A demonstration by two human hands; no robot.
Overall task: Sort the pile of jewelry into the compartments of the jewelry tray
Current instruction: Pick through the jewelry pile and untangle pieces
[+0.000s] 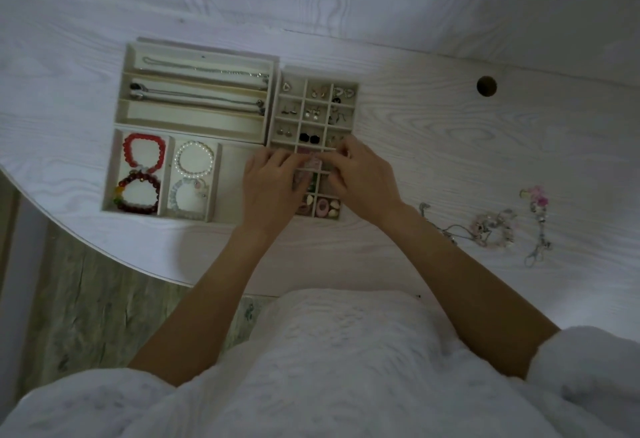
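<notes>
A cream jewelry tray with small square compartments (pixel 356 91) stands on the white table and holds earrings and small pieces. My left hand (pixel 268 188) and my right hand (pixel 360 179) meet over its lower rows and together pinch a small pink piece (pixel 313 163) between their fingertips. Left of it, a tray of long slots (pixel 194 124) holds chains. A third tray (pixel 110 174) holds a red bracelet (pixel 143 153), a dark red one (pixel 138 193), a pearl one (pixel 194 158) and a pale one (pixel 187 197). Loose jewelry (pixel 491 228) lies on the table to the right.
A pink charm strap (pixel 536 223) lies at the far right of the loose pieces. A round cable hole (pixel 486 86) sits in the table at the back right. The table's curved front edge (pixel 104 250) runs below the trays, with floor beyond.
</notes>
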